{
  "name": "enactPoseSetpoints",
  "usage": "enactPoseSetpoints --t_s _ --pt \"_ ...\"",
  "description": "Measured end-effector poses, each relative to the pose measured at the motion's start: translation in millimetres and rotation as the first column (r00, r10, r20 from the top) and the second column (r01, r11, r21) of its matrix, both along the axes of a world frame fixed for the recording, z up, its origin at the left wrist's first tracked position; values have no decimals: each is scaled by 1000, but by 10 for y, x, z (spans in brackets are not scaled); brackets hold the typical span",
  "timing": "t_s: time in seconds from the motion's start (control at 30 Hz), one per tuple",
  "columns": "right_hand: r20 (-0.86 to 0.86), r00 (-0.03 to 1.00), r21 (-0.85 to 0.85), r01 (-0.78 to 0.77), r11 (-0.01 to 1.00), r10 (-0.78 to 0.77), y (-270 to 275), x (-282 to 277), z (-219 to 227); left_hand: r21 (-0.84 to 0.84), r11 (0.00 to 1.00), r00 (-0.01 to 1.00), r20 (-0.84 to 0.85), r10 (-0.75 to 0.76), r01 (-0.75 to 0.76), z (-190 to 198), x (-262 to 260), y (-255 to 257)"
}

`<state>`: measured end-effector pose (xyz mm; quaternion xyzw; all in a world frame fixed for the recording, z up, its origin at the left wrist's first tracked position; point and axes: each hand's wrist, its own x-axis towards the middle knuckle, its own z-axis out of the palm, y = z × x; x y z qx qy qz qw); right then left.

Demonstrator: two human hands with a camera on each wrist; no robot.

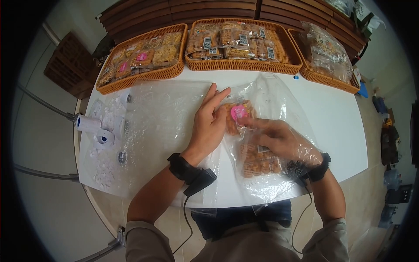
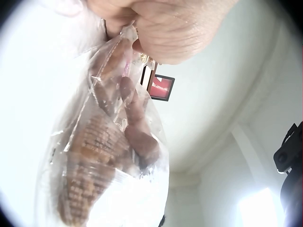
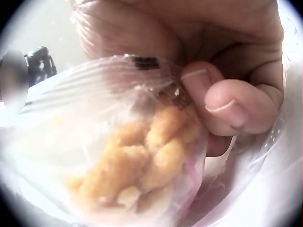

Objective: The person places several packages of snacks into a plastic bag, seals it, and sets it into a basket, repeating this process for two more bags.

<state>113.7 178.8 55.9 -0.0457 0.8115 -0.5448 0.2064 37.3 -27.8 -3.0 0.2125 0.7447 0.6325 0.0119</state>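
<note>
Inside the clear bag (image 1: 279,94), right hand (image 1: 283,139) pinches snack packet (image 3: 137,161) — left hand (image 1: 208,126) spread.

The white table (image 1: 345,131) is the landmark. Behind it stands a brown slatted wooden piece (image 1: 301,22), running along its far edge. To its left are pale panels (image 1: 39,118) with curved metal bars (image 1: 48,174), and a brown wooden crate (image 1: 72,65) near its far left corner. Beige tiled floor (image 1: 104,203) shows below and around the table, with assorted items along the floor to its right. In the left wrist view, bright light (image 2: 260,210) glows beside a pale wall (image 2: 213,189).
</note>
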Motion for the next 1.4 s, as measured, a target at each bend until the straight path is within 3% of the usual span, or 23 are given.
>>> enactPoseSetpoints --t_s 0.17,0.27,0.37,0.47,0.57,0.87,1.07,1.27,1.4 --pt "-105 994 -64 14 998 -20 18 62 -70 16 1000 999 -32 14 -13 -28 -13 1" --pt "91 988 -96 130 987 -121 10 118 52 18 1000 999 -23 23 -23 -36 -17 -6" --pt "101 977 -222 206 953 -188 68 146 12 20 999 999 -6 34 -34 -24 -16 0" --pt "269 914 -307 380 872 -304 20 223 89 27 999 999 -10 43 -43 -33 -18 7" --pt "134 940 -270 339 901 -314 36 303 31 31 999 999 10 35 -36 -27 -14 4" --pt "144 832 -420 542 728 -536 51 533 -82 15 1000 998 58 12 -13 28 -7 -2" --pt "415 779 -554 626 549 -470 32 546 53 91 993 997 -6 77 -76 -155 -66 13" --pt "243 874 -584 478 656 -421 69 543 -44 110 994 997 74 6 -14 -63 -49 0" --pt "236 867 -569 489 661 -438 84 543 -92 110 994 998 65 9 -16 -71 -50 -1"
